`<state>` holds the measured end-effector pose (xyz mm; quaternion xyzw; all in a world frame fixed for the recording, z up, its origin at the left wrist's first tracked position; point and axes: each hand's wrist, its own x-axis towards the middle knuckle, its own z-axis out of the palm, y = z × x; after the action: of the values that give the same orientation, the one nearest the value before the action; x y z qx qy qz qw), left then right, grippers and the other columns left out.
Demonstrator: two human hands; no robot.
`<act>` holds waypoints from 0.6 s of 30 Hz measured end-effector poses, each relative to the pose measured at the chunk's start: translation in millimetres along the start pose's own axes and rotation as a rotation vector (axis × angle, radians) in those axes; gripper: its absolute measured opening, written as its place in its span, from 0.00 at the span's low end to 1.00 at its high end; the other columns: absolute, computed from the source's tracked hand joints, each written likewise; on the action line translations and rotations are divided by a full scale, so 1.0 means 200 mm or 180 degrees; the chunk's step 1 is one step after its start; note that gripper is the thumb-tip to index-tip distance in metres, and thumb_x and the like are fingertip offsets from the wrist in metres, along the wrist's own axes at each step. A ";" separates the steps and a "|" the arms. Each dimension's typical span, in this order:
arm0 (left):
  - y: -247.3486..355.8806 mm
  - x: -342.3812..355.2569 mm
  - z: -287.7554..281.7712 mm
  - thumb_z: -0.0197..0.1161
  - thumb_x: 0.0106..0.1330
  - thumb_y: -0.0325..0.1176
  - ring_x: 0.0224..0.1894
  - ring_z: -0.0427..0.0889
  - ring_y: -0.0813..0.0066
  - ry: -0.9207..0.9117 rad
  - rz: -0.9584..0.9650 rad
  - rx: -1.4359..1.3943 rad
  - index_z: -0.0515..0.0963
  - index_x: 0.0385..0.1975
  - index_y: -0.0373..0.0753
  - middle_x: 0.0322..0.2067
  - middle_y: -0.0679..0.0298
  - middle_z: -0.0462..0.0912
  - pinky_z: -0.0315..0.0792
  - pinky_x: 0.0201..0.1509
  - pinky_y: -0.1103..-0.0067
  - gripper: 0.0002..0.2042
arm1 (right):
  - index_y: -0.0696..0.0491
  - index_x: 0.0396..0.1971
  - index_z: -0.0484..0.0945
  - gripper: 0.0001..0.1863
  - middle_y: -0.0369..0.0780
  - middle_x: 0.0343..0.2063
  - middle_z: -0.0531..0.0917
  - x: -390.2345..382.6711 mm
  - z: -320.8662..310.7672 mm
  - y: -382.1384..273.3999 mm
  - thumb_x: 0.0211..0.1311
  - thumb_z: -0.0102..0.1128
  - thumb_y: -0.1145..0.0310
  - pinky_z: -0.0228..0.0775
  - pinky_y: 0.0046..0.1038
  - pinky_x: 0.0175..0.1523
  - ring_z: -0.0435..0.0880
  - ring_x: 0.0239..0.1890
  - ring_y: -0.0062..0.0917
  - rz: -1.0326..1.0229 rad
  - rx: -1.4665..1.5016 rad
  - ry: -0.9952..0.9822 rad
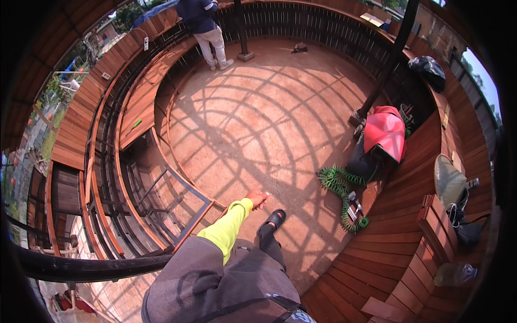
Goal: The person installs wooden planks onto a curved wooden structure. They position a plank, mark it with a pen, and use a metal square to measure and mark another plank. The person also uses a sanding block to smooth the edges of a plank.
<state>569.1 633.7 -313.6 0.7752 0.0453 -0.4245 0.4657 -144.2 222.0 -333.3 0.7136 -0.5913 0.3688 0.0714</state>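
Note:
My left hand [257,199], at the end of a bright yellow sleeve, reaches out at the lower middle with its fingers curled; whether a small thing is held in them I cannot make out. It is over the sunlit reddish floor [258,124], just above my foot in a black sandal [276,219]. To its left stands a curved tiered bench frame with dark metal rails and wooden slats [140,86]. A green-handled tool [134,126] lies on the slats. My right hand is not in view.
A person [210,43] stands at the back near a post [240,27]. At right are another post [385,70], a red covering [383,134] over equipment, a green coiled hose [336,183], a straw hat [447,180], black bags [428,72] and wooden seating [371,253] with stacked boards.

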 end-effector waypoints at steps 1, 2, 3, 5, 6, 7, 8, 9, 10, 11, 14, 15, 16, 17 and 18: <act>-0.05 -0.02 0.05 0.52 0.65 0.52 0.10 0.68 0.78 -0.0034 -0.0196 0.0408 0.76 0.22 0.40 0.10 0.65 0.74 0.60 0.14 0.80 0.21 | 0.58 0.51 0.68 0.19 0.52 0.47 0.74 -0.01 -0.01 0.00 0.60 0.49 0.71 0.67 0.36 0.54 0.74 0.49 0.40 0.0014 -0.0025 0.0023; -0.21 0.01 0.07 0.53 0.64 0.51 0.12 0.69 0.77 -0.0103 -0.0128 0.0704 0.76 0.19 0.40 0.10 0.64 0.73 0.61 0.16 0.78 0.21 | 0.58 0.51 0.68 0.19 0.52 0.47 0.74 0.00 0.01 -0.01 0.60 0.49 0.71 0.67 0.36 0.54 0.74 0.49 0.40 0.0010 0.0006 -0.0007; -0.24 -0.03 0.12 0.53 0.63 0.51 0.13 0.71 0.73 -0.0228 -0.0243 0.1198 0.77 0.18 0.40 0.11 0.63 0.74 0.65 0.19 0.74 0.21 | 0.58 0.51 0.68 0.19 0.52 0.47 0.74 -0.01 -0.01 0.01 0.60 0.49 0.71 0.67 0.36 0.54 0.74 0.49 0.40 0.0029 -0.0029 0.0006; -0.51 -0.03 0.19 0.54 0.61 0.50 0.18 0.77 0.65 -0.0505 -0.0326 0.1859 0.80 0.21 0.38 0.14 0.60 0.77 0.70 0.28 0.69 0.20 | 0.58 0.51 0.68 0.19 0.52 0.47 0.74 -0.01 0.00 0.00 0.60 0.49 0.71 0.67 0.36 0.54 0.74 0.49 0.40 0.0024 -0.0010 -0.0032; -0.64 -0.05 0.25 0.55 0.60 0.50 0.28 0.81 0.62 -0.0568 -0.0479 0.2024 0.82 0.25 0.38 0.22 0.55 0.81 0.72 0.38 0.68 0.20 | 0.58 0.51 0.68 0.19 0.52 0.47 0.74 0.00 0.01 -0.01 0.60 0.49 0.71 0.67 0.36 0.54 0.74 0.49 0.40 0.0020 -0.0028 -0.0040; -0.64 -0.13 0.31 0.56 0.59 0.50 0.39 0.81 0.57 -0.0565 -0.0295 0.2522 0.83 0.29 0.38 0.31 0.52 0.83 0.70 0.48 0.66 0.20 | 0.58 0.51 0.68 0.19 0.52 0.47 0.74 -0.01 -0.02 0.01 0.60 0.49 0.71 0.67 0.36 0.54 0.74 0.49 0.40 0.0057 -0.0053 0.0001; -0.71 -0.19 0.36 0.57 0.58 0.51 0.45 0.79 0.53 -0.0500 -0.0173 0.2664 0.83 0.33 0.39 0.36 0.51 0.83 0.68 0.54 0.66 0.20 | 0.58 0.51 0.68 0.19 0.52 0.47 0.74 -0.02 -0.02 0.01 0.60 0.49 0.71 0.67 0.36 0.54 0.74 0.49 0.40 0.0075 -0.0063 -0.0004; -0.73 -0.19 0.35 0.56 0.58 0.52 0.47 0.78 0.52 -0.0576 -0.0095 0.2735 0.83 0.33 0.38 0.40 0.50 0.82 0.67 0.54 0.65 0.21 | 0.58 0.51 0.68 0.19 0.52 0.47 0.74 -0.01 -0.02 0.01 0.60 0.49 0.71 0.67 0.36 0.54 0.74 0.49 0.40 0.0067 -0.0060 -0.0013; -0.74 -0.20 0.35 0.56 0.59 0.53 0.48 0.78 0.51 -0.0652 -0.0019 0.2802 0.83 0.34 0.38 0.43 0.49 0.80 0.67 0.55 0.64 0.22 | 0.58 0.51 0.68 0.19 0.52 0.47 0.74 0.00 -0.02 0.02 0.60 0.49 0.71 0.67 0.36 0.54 0.74 0.49 0.40 0.0051 -0.0054 -0.0026; -0.73 -0.19 0.33 0.56 0.59 0.53 0.48 0.78 0.51 -0.0544 -0.0227 0.2629 0.83 0.34 0.38 0.42 0.49 0.81 0.67 0.54 0.64 0.22 | 0.58 0.51 0.68 0.19 0.52 0.47 0.74 0.00 -0.01 0.01 0.60 0.49 0.71 0.67 0.36 0.54 0.74 0.49 0.40 0.0048 -0.0058 -0.0037; -0.57 -0.13 0.30 0.55 0.59 0.53 0.45 0.79 0.53 -0.0334 -0.0575 0.2231 0.83 0.32 0.39 0.40 0.50 0.82 0.68 0.53 0.64 0.21 | 0.58 0.51 0.68 0.19 0.52 0.47 0.74 -0.01 -0.03 0.03 0.60 0.50 0.70 0.67 0.36 0.54 0.74 0.49 0.39 0.0076 -0.0100 -0.0028; -0.53 -0.14 0.31 0.55 0.59 0.52 0.44 0.80 0.53 -0.0324 -0.0551 0.2144 0.84 0.31 0.39 0.39 0.51 0.82 0.69 0.52 0.64 0.21 | 0.58 0.51 0.68 0.19 0.52 0.47 0.74 -0.02 -0.03 0.03 0.60 0.50 0.70 0.67 0.36 0.54 0.74 0.49 0.39 0.0085 -0.0106 -0.0017; -0.51 -0.14 0.32 0.55 0.59 0.52 0.43 0.80 0.54 -0.0315 -0.0527 0.2059 0.84 0.30 0.39 0.37 0.51 0.82 0.69 0.51 0.64 0.21 | 0.58 0.51 0.68 0.19 0.52 0.47 0.74 -0.02 -0.04 0.03 0.60 0.50 0.70 0.67 0.36 0.54 0.74 0.49 0.39 0.0093 -0.0117 -0.0004; -0.50 -0.15 0.34 0.55 0.60 0.52 0.41 0.81 0.54 -0.0371 -0.0471 0.2090 0.84 0.28 0.39 0.34 0.52 0.83 0.70 0.50 0.64 0.21 | 0.58 0.51 0.68 0.19 0.52 0.47 0.74 -0.02 -0.04 0.03 0.60 0.50 0.70 0.67 0.36 0.54 0.74 0.49 0.39 0.0105 -0.0112 -0.0023; -0.52 -0.15 0.35 0.55 0.60 0.52 0.41 0.81 0.54 -0.0465 -0.0335 0.2127 0.84 0.27 0.39 0.34 0.52 0.83 0.70 0.50 0.65 0.21 | 0.58 0.51 0.68 0.19 0.52 0.48 0.74 -0.02 -0.04 0.03 0.60 0.50 0.70 0.67 0.36 0.54 0.74 0.49 0.39 0.0110 -0.0101 -0.0011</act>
<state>458.1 648.2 -377.8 0.8490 -0.0898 -0.4938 0.1655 -152.3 227.4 -331.7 0.7027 -0.6095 0.3592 0.0754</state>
